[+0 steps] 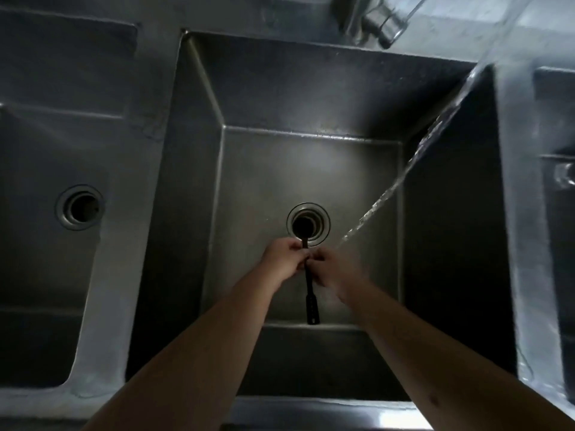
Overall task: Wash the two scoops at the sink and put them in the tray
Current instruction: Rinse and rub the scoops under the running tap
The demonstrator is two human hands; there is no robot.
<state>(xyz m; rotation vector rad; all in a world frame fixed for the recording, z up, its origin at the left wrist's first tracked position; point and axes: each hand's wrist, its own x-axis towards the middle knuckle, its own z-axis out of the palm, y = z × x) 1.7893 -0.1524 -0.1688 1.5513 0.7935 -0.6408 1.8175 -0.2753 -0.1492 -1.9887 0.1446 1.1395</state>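
Observation:
A long black scoop [309, 293] hangs over the middle steel sink [311, 169]. Its round bowl lies over the drain and its handle points back toward me. My left hand [284, 256] and my right hand [334, 267] both pinch the upper part of the handle, close together. A stream of water [404, 178] falls slantwise from the upper right and lands just right of my right hand. Only one scoop is in view. No tray can be made out.
The drain [308, 223] sits at the basin's middle. A second basin [46, 213] with its own drain [79, 206] lies to the left. Another basin edge [557, 181] shows at the far right. The faucet fitting [379, 20] is at the top.

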